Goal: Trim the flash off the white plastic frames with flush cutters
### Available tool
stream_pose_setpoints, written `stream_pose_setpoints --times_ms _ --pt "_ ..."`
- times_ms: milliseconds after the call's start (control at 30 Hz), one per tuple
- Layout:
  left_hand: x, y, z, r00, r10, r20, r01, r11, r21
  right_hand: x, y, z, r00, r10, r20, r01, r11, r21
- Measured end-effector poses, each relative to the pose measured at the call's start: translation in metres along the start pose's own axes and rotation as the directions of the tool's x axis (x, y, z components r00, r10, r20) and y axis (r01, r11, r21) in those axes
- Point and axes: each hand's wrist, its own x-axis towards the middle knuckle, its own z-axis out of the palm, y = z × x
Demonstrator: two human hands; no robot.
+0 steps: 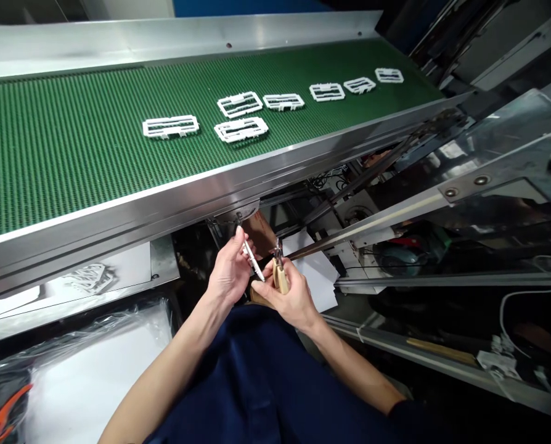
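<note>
My left hand (232, 268) is closed on a white plastic frame (254, 259), which shows nearly edge-on and slants down toward my right hand. Wrapped in my right hand (290, 295) is a pair of cutting pliers (280, 274) with cream handles; the metal jaws point up and away from me. My right thumb reaches to the lower end of the frame and seems to touch it. Both hands are in front of my body, below the edge of the conveyor. Whether the plier jaws are apart is too small to tell.
Several similar white frames (171, 126) lie on the green conveyor belt (95, 142), bounded by a metal side rail (201, 188). At lower left are a plastic-lined box (100, 370), an orange-handled tool (2, 416) and white pieces on a shelf (90, 279). Metal beams (395, 216) cross at right.
</note>
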Motion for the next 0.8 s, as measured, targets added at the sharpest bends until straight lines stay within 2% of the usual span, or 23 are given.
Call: stream_pose_setpoints --times_ms 67,167,267,367,600,800 --pt "-0.001 -0.002 0.000 1.000 0.019 -0.017 -0.018 0.998 0.060 0.002 0.001 0.004 0.999 -0.024 -0.049 0.023 1.000 -0.019" --pt "-0.003 0.001 0.000 0.999 -0.010 -0.035 0.014 0.993 0.118 0.007 0.009 0.002 0.997 0.035 -0.067 -0.025 0.988 0.150" --pt "-0.006 0.005 0.001 0.997 -0.052 -0.052 0.057 0.993 0.100 0.012 0.016 -0.003 0.993 0.116 0.017 -0.113 0.912 0.395" --pt "-0.007 0.007 0.003 0.994 -0.083 -0.066 0.088 0.993 0.081 0.014 0.016 -0.006 0.988 0.122 0.099 -0.155 0.847 0.508" --pt "-0.006 0.009 0.008 0.989 -0.140 -0.051 0.142 0.989 0.045 0.017 0.014 -0.005 0.977 0.155 0.146 -0.212 0.771 0.601" --pt "-0.006 0.010 0.008 0.989 -0.147 -0.024 0.147 0.989 0.000 0.018 0.015 -0.007 0.966 0.213 0.148 -0.259 0.786 0.561"
